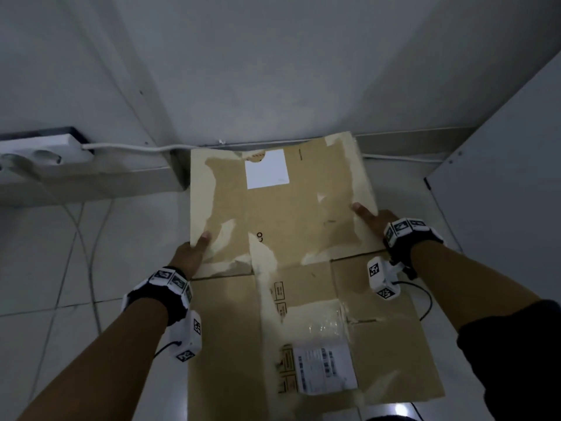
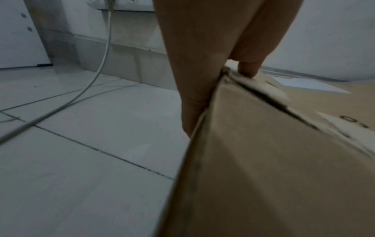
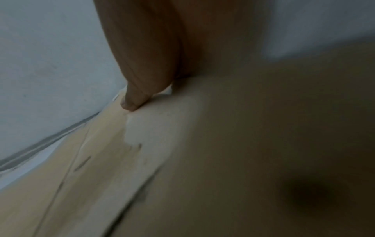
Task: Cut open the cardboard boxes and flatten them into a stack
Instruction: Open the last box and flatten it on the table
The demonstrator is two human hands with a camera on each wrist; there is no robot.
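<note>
Head view shows a flattened box (image 1: 279,205) at frame centre, over another box (image 1: 312,329) on the floor (image 1: 60,253), left hand (image 1: 191,253) and right hand (image 1: 372,218) clamped on its side edges; released crooked, it could slide off.

Plain indoor room, white tiled floor (image 1: 60,238), power strip (image 1: 42,153), cable (image 2: 101,67), bare wall (image 1: 273,56)
</note>
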